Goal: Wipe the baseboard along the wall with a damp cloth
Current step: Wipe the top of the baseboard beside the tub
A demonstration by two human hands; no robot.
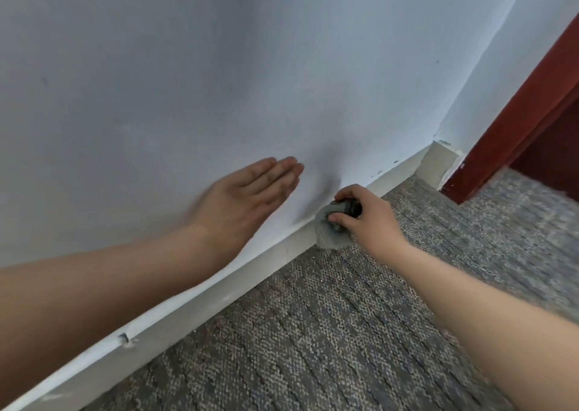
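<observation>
A white baseboard (219, 298) runs diagonally from the lower left up to the corner at the right, along the foot of a pale wall (219, 66). My right hand (366, 216) grips a bunched grey-blue cloth (332, 235) and holds it against the baseboard a little before the corner. My left hand (250, 191) is flat with straight fingers against the wall, just left of and above the cloth. Part of the cloth is hidden under my fingers.
Grey patterned carpet (344, 332) covers the floor. A dark red door frame (517, 122) stands at the right past the corner. The baseboard has a small chip (123, 338) at the lower left.
</observation>
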